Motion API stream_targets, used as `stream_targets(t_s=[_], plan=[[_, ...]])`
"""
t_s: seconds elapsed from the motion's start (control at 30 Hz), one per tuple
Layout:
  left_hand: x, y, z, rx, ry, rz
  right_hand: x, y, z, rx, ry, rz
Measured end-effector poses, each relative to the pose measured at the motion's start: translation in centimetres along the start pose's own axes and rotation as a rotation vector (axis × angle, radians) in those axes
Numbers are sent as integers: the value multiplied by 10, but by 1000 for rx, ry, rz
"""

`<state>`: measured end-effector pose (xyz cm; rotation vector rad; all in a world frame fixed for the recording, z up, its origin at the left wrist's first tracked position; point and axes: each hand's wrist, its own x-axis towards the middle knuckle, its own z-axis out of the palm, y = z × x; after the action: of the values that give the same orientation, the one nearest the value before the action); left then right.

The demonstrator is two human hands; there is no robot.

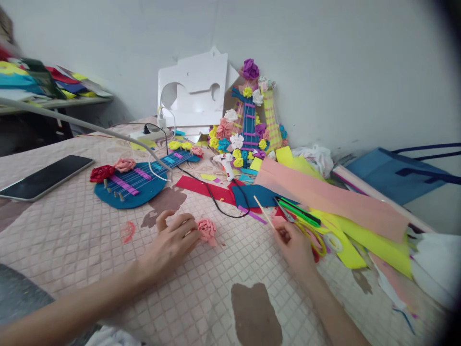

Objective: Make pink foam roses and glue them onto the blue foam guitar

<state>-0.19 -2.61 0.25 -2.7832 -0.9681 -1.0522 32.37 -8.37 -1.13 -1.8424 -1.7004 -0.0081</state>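
My left hand (178, 238) is palm down over the table, its fingers bent. Its index finger and hidden thumb are at the left edge of a pink crepe paper flower (206, 230), seeming to pinch it. A thin wooden stick (264, 211) slants up and left from the closed fingers of my right hand (293, 242). Beside that hand lie yellow-handled scissors (311, 230), a green box cutter (300, 211) and a roll of tape (333, 242). Farther left, a blue paper guitar (133, 190) carries purple strips, strings and paper flowers.
A white glue gun (226, 166) stands behind, its black cable (225, 211) looping forward. Flower-covered guitars (250, 120) lean at the wall beside a white cut-out board (192, 91). Coloured paper sheets (331, 199) cover the right side. A phone (46, 177) lies left, below a white cable (90, 126).
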Motion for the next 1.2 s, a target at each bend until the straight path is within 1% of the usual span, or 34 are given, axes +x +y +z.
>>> stream_targets(t_s=[0.03, 0.1, 0.17, 0.23, 0.3, 0.37, 0.43, 0.5, 0.57, 0.63, 0.73, 0.83, 0.9, 1.0, 1.07, 1.13, 1.17, 1.2], plan=[[1, -1, -1, -4, -2, 12, 4, 3, 1, -7, 10, 32], [3, -5, -3, -11, -3, 41, 8, 3, 3, -28, 40, 49], [4, -10, -4, -10, -16, 64, 11, -2, 3, -58, 75, 37], [4, -14, -6, 0, -30, 88, 16, -10, 3, -52, 78, 5], [3, -17, -7, 12, -27, 115, 29, -18, 7, -3, 63, -39], [2, -19, -7, 17, -31, 141, 52, -25, 15, 43, 53, -95], [1, -19, -8, 15, -34, 160, 84, -32, 30, 50, 38, -146], [0, -18, -8, 14, -44, 176, 120, -40, 50, 56, 17, -169], [-1, -18, -9, 20, -45, 177, 153, -49, 72, 55, -5, -167], [-2, -19, -9, 31, -50, 167, 181, -58, 95, 52, -38, -154], [-4, -20, -8, 40, -41, 164, 209, -71, 120, 65, -89, -107], [-5, -21, -7, 16, -20, 170, 218, -79, 130, 101, -117, -40], [-4, -21, -7, 1, -3, 160, 214, -82, 126, 142, -119, -7], [-3, -21, -7, 3, -11, 153, 192, -83, 105, 221, -90, 11], [-3, -21, -8, 8, -22, 167, 167, -82, 82, 276, -83, 19], [-2, -21, -9, 12, -32, 171, 137, -80, 54, 348, -119, 36], [-2, -21, -9, 16, -44, 166, 120, -79, 39, 447, -148, 61], [-1, -21, -10, 18, -53, 163, 104, -77, 25, 500, -166, 78]])
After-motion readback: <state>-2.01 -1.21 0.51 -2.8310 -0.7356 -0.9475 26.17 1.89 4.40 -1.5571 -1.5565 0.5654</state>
